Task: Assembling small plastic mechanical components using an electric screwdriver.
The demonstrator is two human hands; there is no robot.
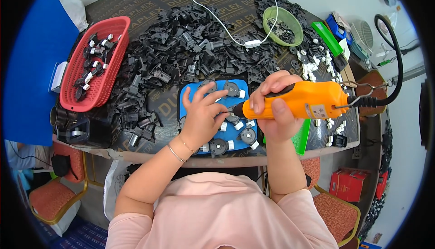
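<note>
My right hand [278,106] is wrapped round an orange electric screwdriver [312,100], which lies almost level and points left. Its dark tip reaches a round black part with a white tab [234,117] on a blue tray [245,147]. Over the left part of the tray is my left hand [202,113], fingers spread, the thumb and one fingertip close to the screwdriver's tip. Whether those fingertips touch the part or a screw is too small to tell. More such round parts [219,146] sit on the tray, some partly covered by my left hand.
A big heap of black plastic parts [195,45] spreads behind the tray. At left stands a red basket [113,74] with assembled parts. A green bowl [297,38], white pieces [310,67] and a green tray [302,140] are at right. A white cord [217,20] crosses the heap; a black cable [398,58] runs from the screwdriver.
</note>
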